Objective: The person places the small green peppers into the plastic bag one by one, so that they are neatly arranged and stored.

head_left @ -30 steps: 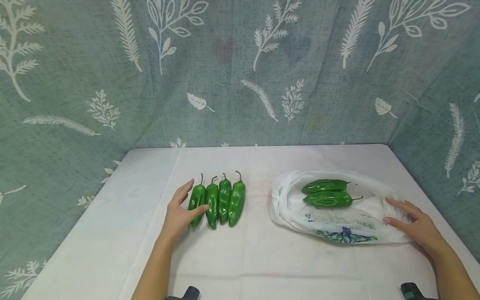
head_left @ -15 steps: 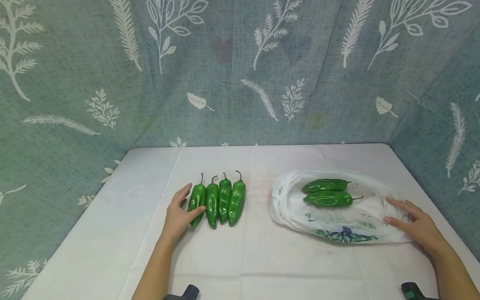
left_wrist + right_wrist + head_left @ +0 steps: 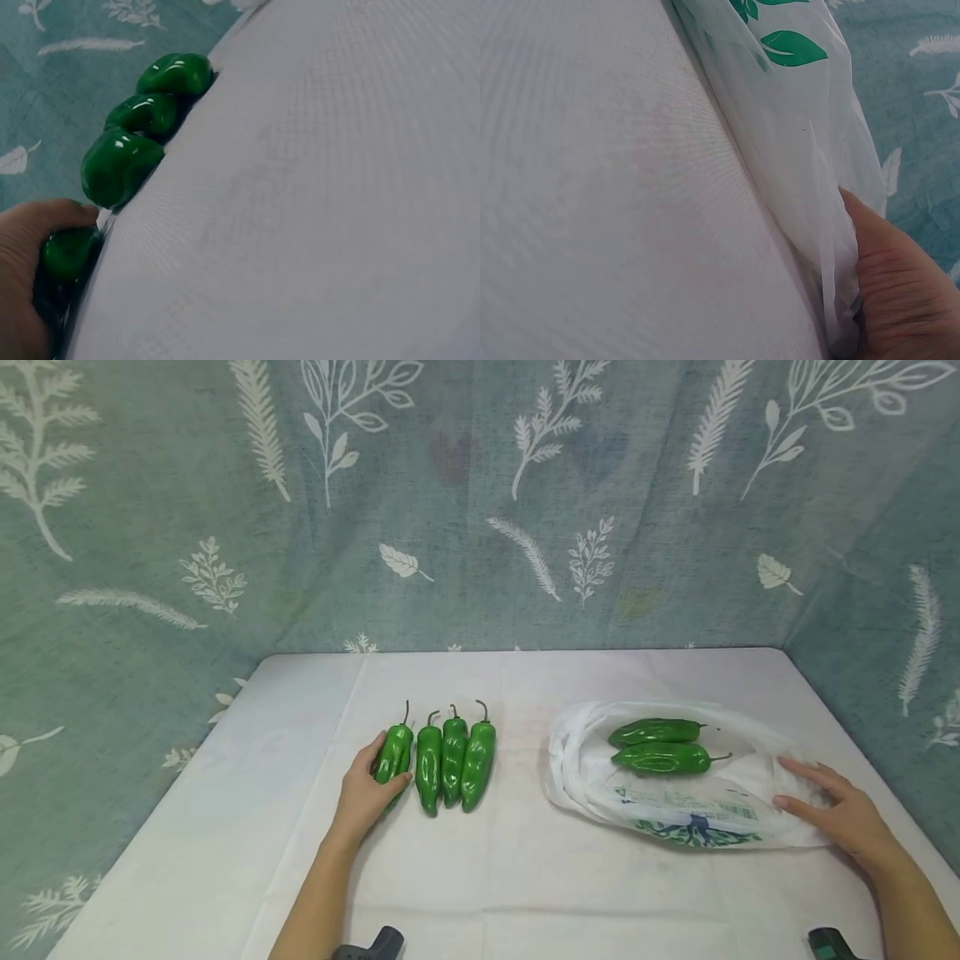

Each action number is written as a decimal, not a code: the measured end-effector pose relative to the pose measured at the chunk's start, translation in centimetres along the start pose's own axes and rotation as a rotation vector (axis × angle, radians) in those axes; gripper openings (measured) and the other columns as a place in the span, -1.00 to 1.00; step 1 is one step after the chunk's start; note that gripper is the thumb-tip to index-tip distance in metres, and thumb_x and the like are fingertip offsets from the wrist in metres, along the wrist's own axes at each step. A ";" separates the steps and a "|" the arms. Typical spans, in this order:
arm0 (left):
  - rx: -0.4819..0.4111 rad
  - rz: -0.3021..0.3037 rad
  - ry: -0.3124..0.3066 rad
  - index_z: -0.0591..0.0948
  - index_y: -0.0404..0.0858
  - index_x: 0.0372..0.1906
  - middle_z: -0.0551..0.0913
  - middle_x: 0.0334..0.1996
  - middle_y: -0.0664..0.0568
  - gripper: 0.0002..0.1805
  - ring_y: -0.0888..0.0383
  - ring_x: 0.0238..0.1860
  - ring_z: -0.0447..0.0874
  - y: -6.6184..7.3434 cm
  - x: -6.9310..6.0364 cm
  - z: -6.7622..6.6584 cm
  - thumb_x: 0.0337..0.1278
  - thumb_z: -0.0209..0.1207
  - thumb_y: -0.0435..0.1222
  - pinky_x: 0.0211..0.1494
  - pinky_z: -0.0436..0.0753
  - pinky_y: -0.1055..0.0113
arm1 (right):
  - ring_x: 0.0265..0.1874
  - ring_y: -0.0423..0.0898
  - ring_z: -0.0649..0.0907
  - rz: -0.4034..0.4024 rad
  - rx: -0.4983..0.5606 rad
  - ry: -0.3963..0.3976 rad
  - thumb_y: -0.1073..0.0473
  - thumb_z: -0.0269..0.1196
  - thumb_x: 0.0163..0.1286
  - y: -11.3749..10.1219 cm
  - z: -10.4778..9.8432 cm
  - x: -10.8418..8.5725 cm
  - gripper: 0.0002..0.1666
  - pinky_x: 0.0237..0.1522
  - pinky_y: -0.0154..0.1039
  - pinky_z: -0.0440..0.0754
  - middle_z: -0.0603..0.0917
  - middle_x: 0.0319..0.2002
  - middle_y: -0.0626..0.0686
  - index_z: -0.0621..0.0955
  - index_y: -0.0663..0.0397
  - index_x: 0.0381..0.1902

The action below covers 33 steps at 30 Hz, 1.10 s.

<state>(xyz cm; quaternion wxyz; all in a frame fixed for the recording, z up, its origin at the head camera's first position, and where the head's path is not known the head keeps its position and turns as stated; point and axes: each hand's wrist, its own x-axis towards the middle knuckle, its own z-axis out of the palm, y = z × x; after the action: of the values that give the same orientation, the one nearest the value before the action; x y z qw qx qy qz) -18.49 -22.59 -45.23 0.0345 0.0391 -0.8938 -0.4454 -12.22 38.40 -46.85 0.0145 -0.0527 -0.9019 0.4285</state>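
My left hand (image 3: 362,795) grips the leftmost green chili pepper (image 3: 396,750), thumb on one side and fingers on the other. This pepper stands slightly apart from a row of three others (image 3: 453,764), stems pointing away from me. In the left wrist view, my thumb (image 3: 71,214) lies against the held pepper (image 3: 69,253). On the right, two green peppers (image 3: 660,758) lie in a white plastic bag (image 3: 592,810) with a blue and green print. My right hand (image 3: 843,814) rests at the bag's right end, thumb and fingers spread and fairly straight; its fingertips are partly hidden in the right wrist view.
A white cloth covers the table (image 3: 517,877). Behind and at the sides hangs a grey-green leaf-patterned cloth (image 3: 465,568). Parts of dark devices (image 3: 378,943) show near both forearms at the bottom edge.
My left thumb and fingers have closed round the leftmost pepper, which now leans and has parted a little from its neighbour. The right hand and bag stay put; the head view shifts slightly.
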 end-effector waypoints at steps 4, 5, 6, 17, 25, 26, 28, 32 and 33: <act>0.063 -0.010 0.007 0.06 -0.21 0.48 0.21 0.37 -0.25 -0.10 -0.20 0.30 0.27 -0.1 0.1 0.3 0.04 0.23 -0.26 0.31 0.30 -0.12 | 0.33 0.54 -0.18 0.009 0.018 -0.006 -0.03 0.28 0.28 0.1 -0.1 -0.1 -0.15 0.19 0.51 -0.18 -0.17 0.42 0.47 0.17 -0.11 0.44; 0.069 -0.011 0.012 0.06 -0.22 0.48 0.21 0.37 -0.26 -0.10 -0.20 0.30 0.27 -0.1 0.2 0.3 0.04 0.23 -0.27 0.31 0.30 -0.12 | 0.33 0.54 -0.18 0.012 0.021 -0.007 -0.03 0.28 0.28 0.1 -0.1 -0.1 -0.15 0.19 0.51 -0.18 -0.18 0.42 0.47 0.17 -0.12 0.45; 0.072 -0.010 0.017 0.06 -0.23 0.48 0.22 0.37 -0.26 -0.11 -0.20 0.29 0.28 -0.1 0.2 0.3 0.04 0.22 -0.28 0.30 0.30 -0.12 | 0.33 0.54 -0.18 0.010 0.024 -0.007 -0.02 0.28 0.28 0.1 -0.1 -0.1 -0.15 0.19 0.51 -0.18 -0.17 0.42 0.46 0.18 -0.11 0.45; 0.014 -0.052 0.065 0.21 -0.20 0.41 0.31 0.30 -0.23 -0.26 -0.17 0.22 0.33 -0.5 0.1 0.2 0.10 0.20 -0.30 0.23 0.34 -0.13 | 0.32 0.55 -0.15 0.008 0.021 -0.008 -0.02 0.28 0.28 0.0 -0.2 -0.1 -0.15 0.19 0.52 -0.16 -0.15 0.42 0.48 0.18 -0.08 0.44; -0.034 0.021 0.178 0.28 -0.17 0.36 0.46 0.12 -0.17 -0.35 -0.06 0.02 0.44 -0.3 -0.5 0.0 0.13 0.17 -0.38 0.04 0.43 0.05 | 0.34 0.53 -0.20 0.013 0.022 -0.012 -0.04 0.28 0.28 0.1 0.0 0.0 -0.15 0.21 0.50 -0.21 -0.17 0.42 0.47 0.19 -0.07 0.44; -0.036 0.047 0.198 0.29 -0.17 0.35 0.47 0.11 -0.15 -0.35 -0.04 -0.01 0.44 -0.3 -0.5 0.0 0.12 0.17 -0.39 0.02 0.43 0.08 | 0.34 0.53 -0.20 0.016 0.018 -0.010 -0.04 0.28 0.28 0.1 0.0 0.0 -0.15 0.21 0.50 -0.20 -0.17 0.42 0.47 0.19 -0.06 0.44; -0.043 0.082 0.217 0.30 -0.17 0.35 0.47 0.12 -0.14 -0.35 -0.02 -0.02 0.44 -0.2 -0.6 -0.1 0.12 0.18 -0.41 0.01 0.42 0.11 | 0.34 0.53 -0.20 0.020 0.013 -0.011 -0.05 0.28 0.27 0.1 0.0 0.0 -0.14 0.20 0.51 -0.19 -0.18 0.42 0.47 0.18 -0.06 0.44; -0.032 0.106 0.207 0.31 -0.14 0.37 0.46 0.15 -0.15 -0.32 -0.02 0.00 0.43 0.1 -0.6 -0.2 0.11 0.20 -0.42 0.04 0.42 0.09 | 0.33 0.54 -0.20 0.030 0.002 -0.011 -0.07 0.27 0.27 0.0 -0.1 0.0 -0.13 0.19 0.51 -0.19 -0.21 0.42 0.48 0.17 -0.07 0.44; -0.029 0.105 0.199 0.31 -0.12 0.38 0.45 0.16 -0.15 -0.32 -0.03 0.02 0.42 0.2 -0.6 -0.3 0.12 0.21 -0.40 0.06 0.41 0.08 | 0.33 0.54 -0.20 0.028 0.002 -0.011 -0.07 0.27 0.28 0.0 -0.1 0.0 -0.13 0.19 0.51 -0.19 -0.21 0.42 0.48 0.17 -0.07 0.44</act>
<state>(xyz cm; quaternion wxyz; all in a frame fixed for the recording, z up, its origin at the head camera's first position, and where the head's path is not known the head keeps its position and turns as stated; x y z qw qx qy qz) -17.89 -22.64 -44.98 0.1468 0.0355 -0.8802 -0.4499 -12.21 38.47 -46.79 0.0038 -0.0627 -0.9007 0.4298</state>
